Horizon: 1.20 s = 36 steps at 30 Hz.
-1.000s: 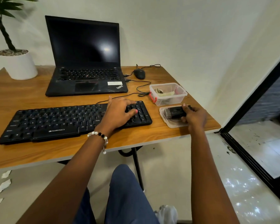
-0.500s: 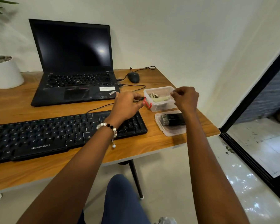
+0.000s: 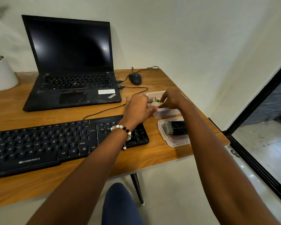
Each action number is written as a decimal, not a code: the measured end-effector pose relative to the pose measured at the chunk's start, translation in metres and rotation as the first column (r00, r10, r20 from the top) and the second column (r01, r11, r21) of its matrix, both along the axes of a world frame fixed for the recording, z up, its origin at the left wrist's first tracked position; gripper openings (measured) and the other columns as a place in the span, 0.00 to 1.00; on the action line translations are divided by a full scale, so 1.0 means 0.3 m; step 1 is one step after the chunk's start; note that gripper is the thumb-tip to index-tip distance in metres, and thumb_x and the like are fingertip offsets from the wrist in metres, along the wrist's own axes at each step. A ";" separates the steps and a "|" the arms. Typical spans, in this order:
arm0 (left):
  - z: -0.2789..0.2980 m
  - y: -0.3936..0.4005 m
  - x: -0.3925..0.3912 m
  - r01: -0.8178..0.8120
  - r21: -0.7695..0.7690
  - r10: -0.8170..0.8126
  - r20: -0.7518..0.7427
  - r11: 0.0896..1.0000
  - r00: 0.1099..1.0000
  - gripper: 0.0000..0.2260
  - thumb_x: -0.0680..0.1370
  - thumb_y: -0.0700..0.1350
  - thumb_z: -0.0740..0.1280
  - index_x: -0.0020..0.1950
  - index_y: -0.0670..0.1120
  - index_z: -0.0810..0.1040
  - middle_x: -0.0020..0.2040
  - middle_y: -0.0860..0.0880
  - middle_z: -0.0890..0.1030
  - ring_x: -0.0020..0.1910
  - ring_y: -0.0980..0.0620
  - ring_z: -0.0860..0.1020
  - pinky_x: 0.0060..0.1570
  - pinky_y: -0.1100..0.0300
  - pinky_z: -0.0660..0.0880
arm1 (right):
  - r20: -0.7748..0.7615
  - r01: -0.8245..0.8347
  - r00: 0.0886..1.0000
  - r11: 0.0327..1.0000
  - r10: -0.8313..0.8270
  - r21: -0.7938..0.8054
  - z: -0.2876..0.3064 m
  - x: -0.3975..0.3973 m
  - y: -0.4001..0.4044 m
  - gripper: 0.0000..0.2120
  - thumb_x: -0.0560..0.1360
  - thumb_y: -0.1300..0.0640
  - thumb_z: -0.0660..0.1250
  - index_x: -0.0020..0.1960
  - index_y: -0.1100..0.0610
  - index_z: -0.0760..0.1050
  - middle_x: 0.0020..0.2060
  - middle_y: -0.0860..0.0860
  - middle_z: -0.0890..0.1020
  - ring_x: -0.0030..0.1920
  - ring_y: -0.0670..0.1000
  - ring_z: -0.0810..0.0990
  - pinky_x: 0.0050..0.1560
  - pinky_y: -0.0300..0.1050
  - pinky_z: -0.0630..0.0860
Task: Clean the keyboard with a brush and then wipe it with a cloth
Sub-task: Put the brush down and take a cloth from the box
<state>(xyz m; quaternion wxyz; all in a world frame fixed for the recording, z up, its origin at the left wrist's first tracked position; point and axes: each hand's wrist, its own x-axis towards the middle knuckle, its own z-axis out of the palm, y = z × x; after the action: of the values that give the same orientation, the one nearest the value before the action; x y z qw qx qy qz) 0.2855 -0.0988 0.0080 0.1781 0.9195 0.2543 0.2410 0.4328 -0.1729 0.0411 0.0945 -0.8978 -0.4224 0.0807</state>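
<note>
Currently, in the head view, both hands are held at a clear plastic box (image 3: 166,111) near the right edge of the wooden desk (image 3: 152,157). The left hand (image 3: 139,108) is pressed against the box's left side, fingers extended. The right hand (image 3: 172,99) is reached into the box, fingertips pinched on a pale cloth (image 3: 155,103) lying inside. Just nearer, the brush (image 3: 176,128) is seen lying in a shallow clear lid (image 3: 174,142). The black keyboard (image 3: 55,143) is placed left of the lid, under the left wrist. Farther back, an open laptop (image 3: 71,65) and a wired mouse (image 3: 135,78) are set.
</note>
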 end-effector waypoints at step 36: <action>0.127 -0.044 -0.799 0.172 -0.708 0.232 0.436 0.685 0.869 0.09 0.78 0.44 0.68 0.48 0.39 0.83 0.44 0.42 0.85 0.43 0.49 0.82 0.48 0.50 0.78 | -0.810 0.259 0.287 0.773 0.511 0.579 0.058 -0.701 -0.162 0.13 0.66 0.57 0.73 0.48 0.63 0.80 0.34 0.55 0.84 0.28 0.48 0.80 0.24 0.38 0.74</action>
<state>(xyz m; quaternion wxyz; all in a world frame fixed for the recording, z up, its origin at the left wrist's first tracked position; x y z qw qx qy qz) 0.0457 -0.1119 0.0462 0.5822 0.6744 0.2901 0.3494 0.2224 -0.2215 0.0586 0.6046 -0.5433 -0.3572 0.4600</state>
